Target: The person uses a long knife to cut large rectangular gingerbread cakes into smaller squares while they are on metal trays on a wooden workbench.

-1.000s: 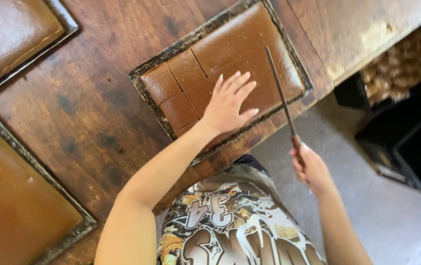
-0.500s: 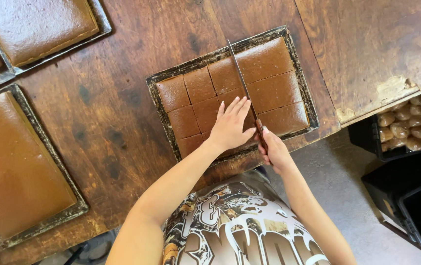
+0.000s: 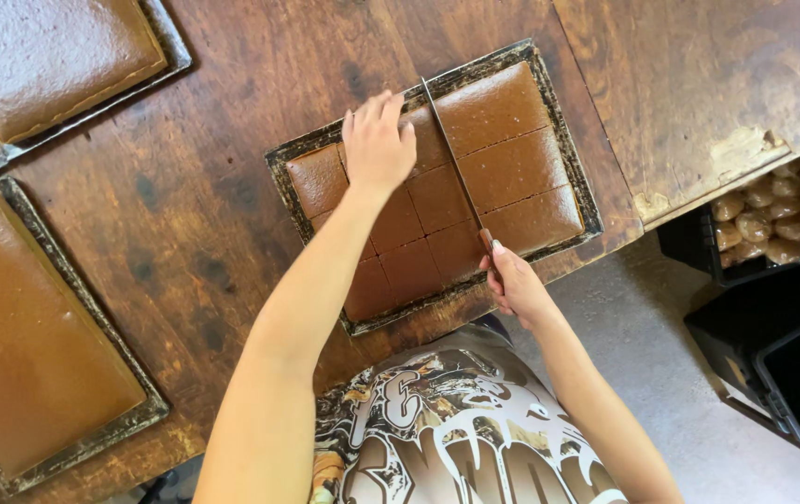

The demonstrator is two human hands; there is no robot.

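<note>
Right hand gripping slim knife, left hand flat on glossy brown slab

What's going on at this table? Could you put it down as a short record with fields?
left hand: flat on the brown slab, near the tray's far edge
right hand: grips a knife by its handle
knife: blade lies across the slab, along a cut line
slab: scored into squares, in a dark tray
table: worn dark wood
other trays: uncut slabs, to the left
crate: round brown pieces, on the floor at right
</note>
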